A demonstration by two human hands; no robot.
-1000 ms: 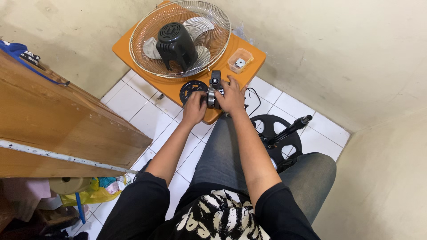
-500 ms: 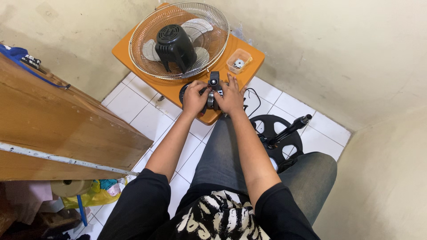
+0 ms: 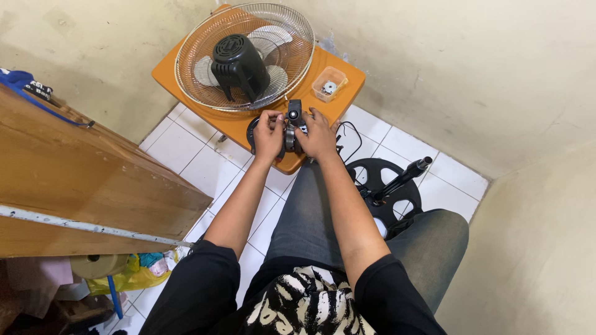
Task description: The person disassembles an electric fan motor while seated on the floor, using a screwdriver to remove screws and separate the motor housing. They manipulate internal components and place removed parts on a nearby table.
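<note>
One small black fan part (image 3: 293, 127) sat at the near edge of the orange table (image 3: 347, 84), clamped between left hand (image 3: 269, 133) and right hand (image 3: 318, 133). One caged fan (image 3: 245, 56) and one clear tub (image 3: 328, 84) lay farther. Since earlier, both hands barely shifted. One black stand base (image 3: 382, 183) crowded the right floor.
</note>
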